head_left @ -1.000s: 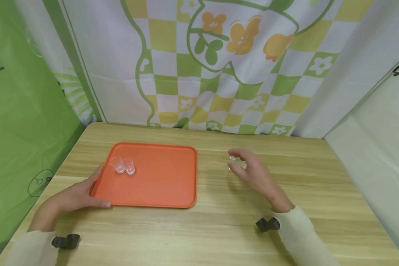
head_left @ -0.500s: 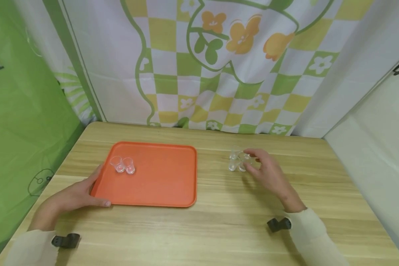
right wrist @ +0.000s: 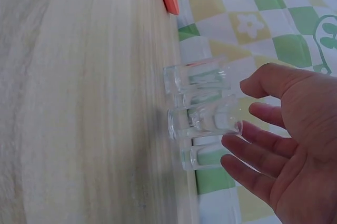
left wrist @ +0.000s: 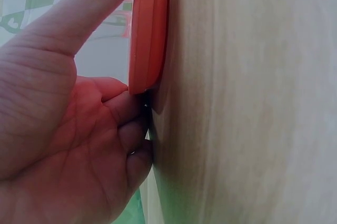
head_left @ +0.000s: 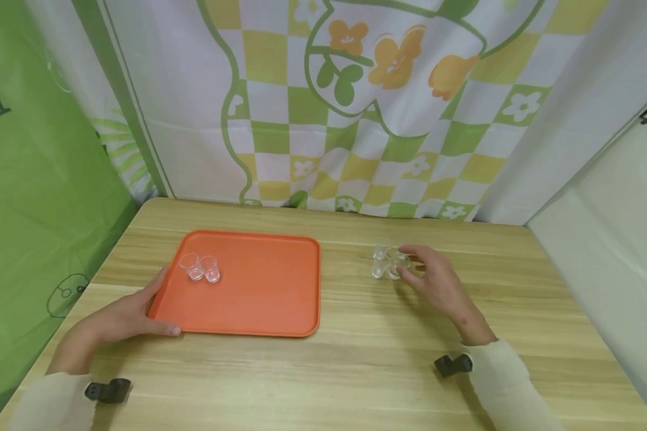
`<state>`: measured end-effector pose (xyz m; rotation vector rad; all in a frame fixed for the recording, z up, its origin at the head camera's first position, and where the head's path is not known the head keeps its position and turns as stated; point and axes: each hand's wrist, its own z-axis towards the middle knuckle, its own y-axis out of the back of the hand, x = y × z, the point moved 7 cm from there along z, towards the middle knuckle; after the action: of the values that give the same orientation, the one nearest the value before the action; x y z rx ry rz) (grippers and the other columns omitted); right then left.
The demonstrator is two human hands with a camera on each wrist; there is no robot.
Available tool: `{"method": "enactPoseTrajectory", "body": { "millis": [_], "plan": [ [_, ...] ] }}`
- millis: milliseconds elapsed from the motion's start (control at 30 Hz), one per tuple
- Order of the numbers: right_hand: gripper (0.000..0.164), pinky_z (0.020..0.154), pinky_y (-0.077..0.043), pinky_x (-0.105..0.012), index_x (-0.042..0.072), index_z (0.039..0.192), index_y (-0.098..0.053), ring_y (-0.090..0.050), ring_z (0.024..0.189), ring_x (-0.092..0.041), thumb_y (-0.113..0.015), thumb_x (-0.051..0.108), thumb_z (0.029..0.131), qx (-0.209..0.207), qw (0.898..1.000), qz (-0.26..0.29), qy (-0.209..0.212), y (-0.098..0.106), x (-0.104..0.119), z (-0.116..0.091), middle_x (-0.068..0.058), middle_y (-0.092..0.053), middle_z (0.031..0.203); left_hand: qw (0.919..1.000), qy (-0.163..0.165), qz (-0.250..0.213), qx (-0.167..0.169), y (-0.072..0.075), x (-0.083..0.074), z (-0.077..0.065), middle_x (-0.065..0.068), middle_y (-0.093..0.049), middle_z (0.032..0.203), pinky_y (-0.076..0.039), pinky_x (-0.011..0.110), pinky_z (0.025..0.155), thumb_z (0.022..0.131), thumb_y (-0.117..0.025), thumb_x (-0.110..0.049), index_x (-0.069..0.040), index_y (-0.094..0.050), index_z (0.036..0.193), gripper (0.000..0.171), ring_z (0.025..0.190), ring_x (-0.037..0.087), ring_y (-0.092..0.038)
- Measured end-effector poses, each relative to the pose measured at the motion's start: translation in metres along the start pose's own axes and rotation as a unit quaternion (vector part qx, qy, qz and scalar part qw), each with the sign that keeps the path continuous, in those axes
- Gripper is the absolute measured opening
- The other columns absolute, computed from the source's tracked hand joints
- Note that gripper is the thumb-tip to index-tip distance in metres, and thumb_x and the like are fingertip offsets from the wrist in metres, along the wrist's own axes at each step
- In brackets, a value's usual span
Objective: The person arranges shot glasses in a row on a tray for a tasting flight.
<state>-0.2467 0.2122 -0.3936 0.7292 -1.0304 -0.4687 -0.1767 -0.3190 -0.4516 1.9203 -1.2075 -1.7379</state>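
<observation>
My left hand (head_left: 126, 317) grips the near left corner of an orange tray (head_left: 264, 299), thumb along its front edge and fingers at its left side. The left wrist view shows those fingers (left wrist: 126, 124) half curled against the tray's rim (left wrist: 147, 39). Two clear shot glasses (head_left: 195, 272) (head_left: 211, 273) stand side by side on the tray's left part. To the right of the tray, several more shot glasses (head_left: 379, 268) stand upright in a tight cluster. My right hand (head_left: 437, 281) is at their right side, thumb and fingers spread apart at the rim of the nearest glass (right wrist: 210, 118).
The wooden table (head_left: 302, 383) runs back to a checked, flowered curtain (head_left: 345, 167). A green cloth (head_left: 43, 179) hangs at the left and a pale one (head_left: 614, 227) at the right. Black wrist cameras (head_left: 108, 391) (head_left: 453, 365) sit at both sleeves.
My right hand has moved to the right from over the cluster, uncovering several of the shot glasses, then stays by the rightmost ones. The left hand and the tray have not moved.
</observation>
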Motion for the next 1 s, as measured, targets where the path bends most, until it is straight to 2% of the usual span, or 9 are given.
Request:
{"method": "enactPoseTrajectory", "body": {
  "millis": [200, 400, 667, 1000],
  "plan": [
    [0.04, 0.09, -0.056, -0.053, -0.011, 0.131, -0.059, -0.065, 0.111, -0.045, -0.072, -0.003, 0.094, 0.008, 1.0, 0.011, -0.02, -0.002, -0.005, 0.0, -0.029, -0.063, 0.129, 1.0, -0.003, -0.001, -0.001, 0.0, 0.0, 0.0, 0.043, -0.017, 0.158, -0.033, 0.075, 0.102, 0.084, -0.086, -0.039, -0.008, 0.008, 0.164, 0.128, 0.136, 0.062, -0.034],
    [0.043, 0.085, -0.059, -0.047, -0.013, 0.133, -0.057, -0.069, 0.105, -0.044, -0.072, -0.004, 0.093, 0.022, 0.999, 0.015, -0.032, -0.005, -0.012, 0.0, -0.032, -0.065, 0.124, 1.0, -0.007, 0.0, -0.002, 0.001, 0.0, 0.0, 0.042, -0.016, 0.159, -0.033, 0.075, 0.102, 0.084, -0.086, -0.04, -0.009, 0.008, 0.165, 0.127, 0.136, 0.063, -0.034],
    [0.046, 0.085, -0.059, -0.043, -0.013, 0.137, -0.053, -0.07, 0.104, -0.041, -0.07, 0.003, 0.098, 0.042, 0.997, 0.017, -0.061, -0.008, -0.02, -0.002, -0.03, -0.067, 0.122, 1.0, -0.007, 0.0, -0.004, 0.0, -0.002, 0.0, 0.043, -0.016, 0.158, -0.034, 0.075, 0.102, 0.084, -0.086, -0.04, -0.008, 0.008, 0.165, 0.128, 0.135, 0.064, -0.034],
    [0.045, 0.086, -0.059, -0.041, -0.013, 0.136, -0.055, -0.071, 0.103, -0.041, -0.071, 0.004, 0.098, 0.039, 0.996, 0.031, -0.068, -0.008, -0.023, -0.004, -0.03, -0.066, 0.123, 0.9999, -0.011, 0.001, -0.005, 0.0, -0.001, -0.001, 0.044, -0.016, 0.158, -0.034, 0.075, 0.102, 0.084, -0.086, -0.04, -0.007, 0.008, 0.164, 0.128, 0.135, 0.063, -0.035]
  ]
}}
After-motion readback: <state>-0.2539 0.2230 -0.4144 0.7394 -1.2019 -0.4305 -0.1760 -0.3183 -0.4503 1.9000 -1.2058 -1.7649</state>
